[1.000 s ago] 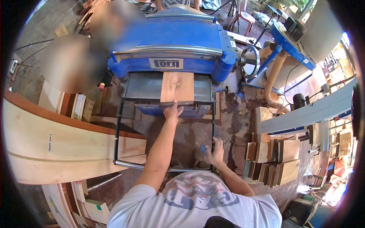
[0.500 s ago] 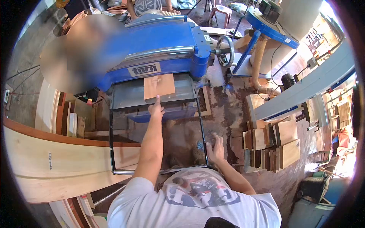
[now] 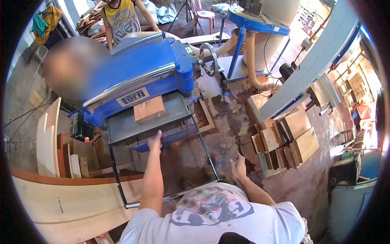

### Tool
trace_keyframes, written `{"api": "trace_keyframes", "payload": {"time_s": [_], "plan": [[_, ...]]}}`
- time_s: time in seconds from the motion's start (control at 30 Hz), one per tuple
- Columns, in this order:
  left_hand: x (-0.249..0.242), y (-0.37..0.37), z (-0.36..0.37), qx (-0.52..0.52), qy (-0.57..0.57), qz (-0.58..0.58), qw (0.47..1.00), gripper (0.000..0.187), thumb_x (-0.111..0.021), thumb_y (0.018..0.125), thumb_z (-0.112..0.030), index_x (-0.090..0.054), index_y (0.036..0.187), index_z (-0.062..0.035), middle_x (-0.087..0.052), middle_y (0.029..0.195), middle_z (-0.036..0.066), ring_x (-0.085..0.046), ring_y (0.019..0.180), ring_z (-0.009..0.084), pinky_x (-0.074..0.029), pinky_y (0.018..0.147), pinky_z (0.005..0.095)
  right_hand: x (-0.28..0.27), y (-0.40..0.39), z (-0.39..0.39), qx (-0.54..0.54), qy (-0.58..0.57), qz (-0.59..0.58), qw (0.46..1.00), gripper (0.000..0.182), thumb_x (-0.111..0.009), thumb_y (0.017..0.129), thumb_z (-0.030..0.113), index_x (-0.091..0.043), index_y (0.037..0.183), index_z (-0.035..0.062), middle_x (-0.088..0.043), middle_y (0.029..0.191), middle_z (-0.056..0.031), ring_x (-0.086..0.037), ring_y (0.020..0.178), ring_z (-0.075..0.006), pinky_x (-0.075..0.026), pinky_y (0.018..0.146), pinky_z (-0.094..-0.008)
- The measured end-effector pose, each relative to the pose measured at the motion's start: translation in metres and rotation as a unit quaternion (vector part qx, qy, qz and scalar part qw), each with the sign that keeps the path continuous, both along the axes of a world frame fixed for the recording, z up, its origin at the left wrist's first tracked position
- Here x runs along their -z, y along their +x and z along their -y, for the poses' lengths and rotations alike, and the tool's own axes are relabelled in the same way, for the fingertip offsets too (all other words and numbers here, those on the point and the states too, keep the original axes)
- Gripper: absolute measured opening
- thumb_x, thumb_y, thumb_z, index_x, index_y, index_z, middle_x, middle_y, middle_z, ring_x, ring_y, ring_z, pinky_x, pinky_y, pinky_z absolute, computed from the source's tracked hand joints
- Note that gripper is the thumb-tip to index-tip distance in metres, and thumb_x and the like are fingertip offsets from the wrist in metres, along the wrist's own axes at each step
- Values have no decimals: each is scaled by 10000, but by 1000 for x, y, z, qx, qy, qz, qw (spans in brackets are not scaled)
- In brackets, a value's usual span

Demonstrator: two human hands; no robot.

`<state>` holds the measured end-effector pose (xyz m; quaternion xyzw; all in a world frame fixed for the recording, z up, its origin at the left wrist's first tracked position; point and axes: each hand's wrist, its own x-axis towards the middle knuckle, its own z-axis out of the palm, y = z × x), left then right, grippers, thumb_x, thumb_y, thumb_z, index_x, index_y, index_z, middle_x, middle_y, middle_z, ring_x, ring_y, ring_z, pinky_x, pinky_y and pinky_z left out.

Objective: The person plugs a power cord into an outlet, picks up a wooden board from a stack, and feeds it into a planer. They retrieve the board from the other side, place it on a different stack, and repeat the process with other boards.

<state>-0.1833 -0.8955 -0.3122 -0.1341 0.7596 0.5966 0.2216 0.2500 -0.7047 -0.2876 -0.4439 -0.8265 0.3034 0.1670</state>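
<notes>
A blue thickness planer (image 3: 142, 67) marked "torq" stands ahead of me. A reddish-brown wooden board (image 3: 149, 110) lies on its grey metal bed (image 3: 174, 112), with the far end under the front of the machine. My left hand (image 3: 154, 142) is just short of the bed's near edge, apart from the board, holding nothing, with a finger stretched forward. My right hand (image 3: 239, 166) hangs in the air to the right of the black bed-extension frame (image 3: 206, 152). Its fingers are apart and slightly bent, with nothing in them.
Cut wooden blocks (image 3: 284, 140) are stacked to my right beside a grey machine column (image 3: 313, 61). Large pale boards (image 3: 81, 203) lie at left. Behind the planer are a person in a yellow top (image 3: 122, 20) and a blue-framed dust collector (image 3: 243, 24).
My left hand has come off the board and drawn back from it. The view has shifted, so the planer sits farther left and the person behind it shows more.
</notes>
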Motion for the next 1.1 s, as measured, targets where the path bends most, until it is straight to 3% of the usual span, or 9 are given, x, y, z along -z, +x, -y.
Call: {"api": "trace_keyframes", "payload": {"time_s": [0.03, 0.1, 0.17, 0.3, 0.37, 0.6, 0.7, 0.87, 1.1], "plan": [[25, 15, 7, -17, -14, -65, 998, 743, -847, 748, -381, -522, 1198, 113, -658, 1080, 208, -636, 1001, 312, -499, 901, 413, 2, -2, -1, 2, -3, 8, 1000, 554, -613, 910, 260, -405, 1345, -12, -512, 1121, -240, -562, 910, -360, -474, 806, -439], [51, 51, 30, 31, -92, -177, 979, 829, -853, 736, -336, -459, 1292, 135, -647, 1141, 228, -629, 1042, 324, -480, 932, 367, 8, -3, -3, -3, -10, 28, 1000, 554, -615, 907, 265, -408, 1344, -5, -514, 1135, -241, -564, 952, -373, -471, 839, -447], [-30, 100, 50, 190, -118, -105, 969, 978, -845, 731, -321, -320, 1424, 127, -540, 1333, 261, -579, 1182, 310, -468, 960, 381, 14, -2, -5, -2, -26, 37, 999, 560, -621, 901, 279, -414, 1345, 8, -515, 1148, -242, -562, 998, -383, -471, 864, -446], [-3, 179, 99, 230, -182, -129, 947, 822, -812, 739, -366, -471, 1348, 69, -522, 1331, 275, -556, 1197, 378, -451, 1008, 432, 48, 6, -13, 10, -51, 75, 996, 582, -628, 890, 316, -418, 1352, 30, -515, 1168, -246, -556, 1071, -408, -469, 908, -458], [-9, 215, 119, 273, -228, -226, 907, 755, -772, 774, -355, -484, 1340, 53, -520, 1333, 275, -510, 1237, 405, -421, 1043, 459, 60, 12, -15, 19, -83, 137, 987, 585, -627, 887, 329, -422, 1345, 28, -515, 1181, -249, -548, 1102, -418, -465, 925, -473], [-50, 245, 151, 194, -304, -382, 851, 408, -661, 851, -230, -603, 1171, 16, -596, 1209, 188, -543, 1140, 373, -384, 1040, 495, 84, 11, -26, -39, -106, 196, 974, 595, -638, 870, 344, -446, 1307, -12, -502, 1271, -287, -536, 1146, -443, -455, 947, -498], [-64, 247, 159, 192, -312, -421, 830, 361, -652, 855, -208, -616, 1135, 17, -617, 1160, 175, -556, 1101, 369, -405, 1007, 488, 109, -2, -44, -97, -80, 170, 977, 583, -630, 875, 368, -419, 1257, -18, -505, 1244, -339, -550, 1103, -503, -475, 918, -517], [-82, 243, 149, 168, -300, -468, 814, 275, -674, 837, -172, -654, 1045, 6, -638, 1108, 149, -572, 1070, 342, -470, 928, 449, 73, -46, -47, -81, -129, 160, 975, 545, -647, 857, 346, -538, 1234, -32, -658, 1076, -274, -617, 1052, -431, -482, 918, -482], [-76, 241, 150, 149, -292, -460, 825, 254, -677, 822, -166, -667, 1018, -4, -640, 1093, 136, -569, 1052, 339, -469, 928, 444, 87, -41, -36, -106, -169, 207, 958, 521, -606, 872, 376, -570, 1205, -23, -670, 1094, -256, -625, 1085, -394, -478, 947, -438]]}}
